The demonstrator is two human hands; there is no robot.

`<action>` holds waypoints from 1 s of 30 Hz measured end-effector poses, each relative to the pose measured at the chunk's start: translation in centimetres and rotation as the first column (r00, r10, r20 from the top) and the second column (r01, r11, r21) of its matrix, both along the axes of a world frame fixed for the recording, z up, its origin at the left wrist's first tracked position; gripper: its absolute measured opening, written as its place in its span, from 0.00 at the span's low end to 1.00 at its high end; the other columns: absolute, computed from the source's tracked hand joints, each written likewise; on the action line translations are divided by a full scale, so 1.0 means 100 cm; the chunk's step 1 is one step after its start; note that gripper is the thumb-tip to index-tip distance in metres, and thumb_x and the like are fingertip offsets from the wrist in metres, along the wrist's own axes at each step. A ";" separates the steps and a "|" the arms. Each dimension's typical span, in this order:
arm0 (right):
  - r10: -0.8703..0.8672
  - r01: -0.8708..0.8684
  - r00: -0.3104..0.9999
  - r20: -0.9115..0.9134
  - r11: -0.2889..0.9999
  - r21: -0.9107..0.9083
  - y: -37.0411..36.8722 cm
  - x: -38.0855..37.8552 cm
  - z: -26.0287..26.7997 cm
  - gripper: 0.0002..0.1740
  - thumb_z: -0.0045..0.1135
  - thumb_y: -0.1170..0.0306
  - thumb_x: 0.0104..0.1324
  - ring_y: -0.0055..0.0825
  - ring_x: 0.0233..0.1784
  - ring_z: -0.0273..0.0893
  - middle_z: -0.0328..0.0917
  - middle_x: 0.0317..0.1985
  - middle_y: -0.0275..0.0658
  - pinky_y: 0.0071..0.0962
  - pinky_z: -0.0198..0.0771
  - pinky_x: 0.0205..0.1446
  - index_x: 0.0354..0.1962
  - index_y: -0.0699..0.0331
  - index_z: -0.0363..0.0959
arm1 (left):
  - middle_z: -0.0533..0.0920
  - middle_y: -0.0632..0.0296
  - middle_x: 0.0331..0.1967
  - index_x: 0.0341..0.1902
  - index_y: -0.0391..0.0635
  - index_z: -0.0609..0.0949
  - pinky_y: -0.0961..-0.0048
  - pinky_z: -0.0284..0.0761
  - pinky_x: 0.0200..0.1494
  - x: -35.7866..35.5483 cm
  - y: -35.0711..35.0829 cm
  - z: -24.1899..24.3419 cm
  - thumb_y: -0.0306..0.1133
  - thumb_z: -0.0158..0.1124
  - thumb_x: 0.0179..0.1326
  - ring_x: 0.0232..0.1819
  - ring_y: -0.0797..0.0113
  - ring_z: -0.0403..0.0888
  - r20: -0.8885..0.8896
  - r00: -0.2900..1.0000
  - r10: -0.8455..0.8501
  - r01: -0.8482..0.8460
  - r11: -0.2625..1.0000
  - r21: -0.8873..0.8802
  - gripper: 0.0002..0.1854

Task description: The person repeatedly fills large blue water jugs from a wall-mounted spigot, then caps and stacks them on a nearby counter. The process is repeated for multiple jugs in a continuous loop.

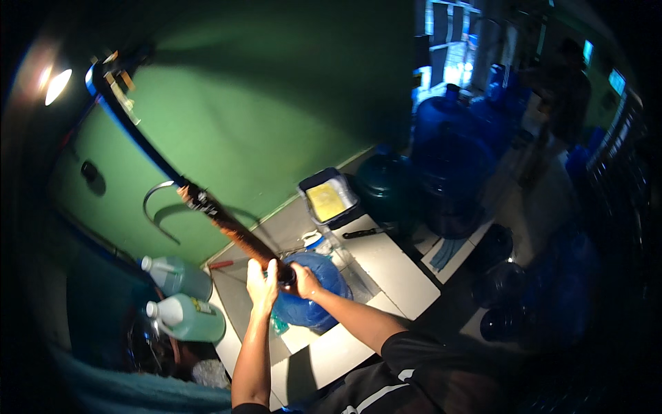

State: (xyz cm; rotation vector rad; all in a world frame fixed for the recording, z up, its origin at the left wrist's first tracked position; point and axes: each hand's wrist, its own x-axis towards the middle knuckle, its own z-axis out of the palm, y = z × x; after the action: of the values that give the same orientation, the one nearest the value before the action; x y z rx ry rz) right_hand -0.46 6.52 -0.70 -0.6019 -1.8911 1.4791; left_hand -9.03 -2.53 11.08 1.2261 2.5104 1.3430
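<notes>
My left hand (262, 282) and my right hand (304, 282) close around the lower end of a brown, worn-looking tube (251, 243), one on each side. From the tube's upper end a blue and black hose (139, 137) runs up to the left along the green wall. Directly beneath my hands a large blue water jug (318, 305) stands on the white tiled counter (390, 264); my hands and the tube hide part of its top. Whether the tube touches the jug cannot be told.
Two jugs of pale green liquid (191, 318) stand at left. A dark tub with a yellow sponge-like thing (326, 201) and a black-handled knife (360, 234) lie beyond the blue jug. Large blue jugs (447, 160) crowd the right, near a person (566, 98) in shadow.
</notes>
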 end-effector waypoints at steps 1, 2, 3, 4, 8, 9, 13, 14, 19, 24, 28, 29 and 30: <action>-0.023 0.023 1.000 -0.002 0.996 0.081 0.001 0.001 0.003 0.27 0.77 0.64 0.46 0.47 0.42 0.85 0.84 0.34 0.50 0.41 0.79 0.44 0.41 0.63 0.74 | 0.82 0.48 0.37 0.43 0.41 0.77 0.61 0.77 0.45 0.000 -0.002 0.002 0.46 0.61 0.67 0.40 0.48 0.82 -0.189 0.982 0.013 -0.037 0.992 -0.122 0.18; -0.026 0.024 0.999 0.030 0.998 0.052 0.003 0.001 0.005 0.27 0.77 0.63 0.47 0.47 0.42 0.85 0.84 0.34 0.50 0.41 0.79 0.44 0.41 0.63 0.74 | 0.83 0.47 0.35 0.42 0.42 0.77 0.59 0.78 0.43 0.000 -0.003 0.003 0.46 0.60 0.68 0.38 0.47 0.83 -0.108 0.994 0.015 -0.033 0.986 -0.165 0.17; -0.017 0.019 0.999 -0.028 0.997 0.081 0.004 0.001 0.006 0.27 0.77 0.63 0.47 0.47 0.42 0.85 0.84 0.34 0.51 0.41 0.79 0.44 0.41 0.63 0.74 | 0.84 0.47 0.32 0.41 0.43 0.78 0.56 0.78 0.41 0.003 -0.006 0.001 0.46 0.59 0.68 0.35 0.45 0.84 -0.010 1.000 0.019 -0.021 0.974 -0.224 0.17; 0.007 -0.005 0.999 -0.043 0.999 0.034 0.005 -0.002 0.008 0.27 0.77 0.62 0.48 0.48 0.41 0.85 0.84 0.33 0.51 0.41 0.79 0.43 0.42 0.63 0.74 | 0.84 0.46 0.29 0.40 0.44 0.79 0.52 0.78 0.37 0.004 -0.007 -0.001 0.47 0.58 0.68 0.33 0.42 0.84 -0.134 0.991 0.006 -0.036 0.975 -0.218 0.17; -0.039 0.039 0.999 0.009 0.999 0.025 0.007 -0.011 0.007 0.27 0.76 0.60 0.47 0.53 0.43 0.83 0.83 0.35 0.53 0.44 0.77 0.43 0.41 0.64 0.76 | 0.80 0.45 0.22 0.35 0.41 0.79 0.54 0.74 0.33 0.013 -0.010 -0.009 0.45 0.59 0.69 0.25 0.44 0.79 -0.184 0.981 0.059 -0.093 0.979 -0.183 0.18; -0.060 0.060 0.993 0.097 0.998 -0.002 0.008 -0.012 0.004 0.27 0.75 0.58 0.47 0.55 0.43 0.82 0.82 0.35 0.54 0.46 0.76 0.43 0.41 0.64 0.76 | 0.79 0.45 0.21 0.31 0.40 0.78 0.54 0.72 0.31 0.013 -0.010 -0.010 0.45 0.59 0.69 0.22 0.45 0.76 -0.186 0.980 0.065 -0.101 0.976 -0.191 0.19; -0.086 0.089 0.994 -0.071 0.995 0.035 0.008 -0.016 -0.021 0.22 0.70 0.57 0.54 0.56 0.39 0.82 0.80 0.29 0.55 0.43 0.75 0.40 0.35 0.66 0.74 | 0.80 0.45 0.21 0.35 0.39 0.82 0.55 0.72 0.28 0.010 -0.001 -0.018 0.42 0.57 0.71 0.20 0.48 0.77 -0.189 0.982 -0.014 -0.009 0.993 -0.121 0.17; -0.119 0.121 0.991 -0.053 0.992 0.026 0.008 -0.016 -0.029 0.24 0.73 0.56 0.50 0.54 0.38 0.82 0.80 0.30 0.54 0.43 0.75 0.40 0.35 0.66 0.74 | 0.81 0.46 0.21 0.39 0.39 0.83 0.56 0.72 0.28 0.009 0.000 -0.022 0.41 0.56 0.72 0.20 0.48 0.77 -0.159 0.987 -0.028 0.011 0.994 -0.106 0.16; -0.168 0.168 0.986 -0.015 0.973 0.159 0.002 -0.028 -0.040 0.31 0.78 0.56 0.41 0.54 0.39 0.82 0.82 0.31 0.52 0.42 0.76 0.41 0.37 0.66 0.74 | 0.82 0.61 0.27 0.44 0.33 0.82 0.73 0.71 0.26 0.007 0.001 -0.053 0.36 0.54 0.75 0.22 0.74 0.73 -0.051 0.987 -0.151 0.159 0.958 0.237 0.16; -0.049 0.044 0.997 0.052 0.994 0.099 0.001 0.012 -0.017 0.31 0.74 0.62 0.42 0.50 0.41 0.83 0.82 0.37 0.57 0.40 0.77 0.45 0.42 0.70 0.75 | 0.78 0.63 0.23 0.42 0.38 0.77 0.75 0.70 0.28 -0.014 0.011 -0.034 0.34 0.51 0.76 0.22 0.75 0.71 0.451 0.846 -0.285 0.202 0.953 0.225 0.12; 0.006 -0.020 0.987 -0.161 0.996 -0.086 0.014 0.029 0.011 0.33 0.75 0.62 0.44 0.31 0.41 0.84 0.85 0.37 0.44 0.32 0.77 0.51 0.48 0.68 0.77 | 0.81 0.59 0.39 0.60 0.38 0.71 0.74 0.73 0.33 -0.089 0.011 0.009 0.36 0.56 0.71 0.35 0.72 0.78 0.184 0.968 -0.170 0.101 0.937 0.334 0.19; -0.037 -0.005 0.944 -0.328 0.992 -0.127 0.019 0.023 0.022 0.32 0.76 0.63 0.44 0.27 0.40 0.82 0.85 0.37 0.40 0.30 0.77 0.52 0.47 0.67 0.78 | 0.82 0.57 0.45 0.68 0.40 0.68 0.75 0.74 0.35 -0.111 0.006 0.008 0.37 0.58 0.70 0.39 0.71 0.80 0.123 0.986 -0.116 0.052 0.900 0.433 0.26; -0.070 0.046 0.968 -0.242 0.994 -0.103 0.026 0.013 0.035 0.29 0.77 0.64 0.44 0.27 0.40 0.82 0.84 0.37 0.39 0.29 0.76 0.52 0.46 0.65 0.79 | 0.80 0.56 0.51 0.72 0.42 0.63 0.77 0.74 0.39 -0.134 -0.004 0.003 0.39 0.59 0.69 0.43 0.71 0.81 0.296 0.951 -0.083 -0.046 0.913 0.406 0.31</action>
State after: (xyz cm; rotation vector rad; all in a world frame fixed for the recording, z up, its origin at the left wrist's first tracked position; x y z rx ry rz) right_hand 0.87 9.16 2.78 -0.4893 -1.6070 1.5380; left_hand -22.41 -2.90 11.34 0.9841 2.0616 1.9543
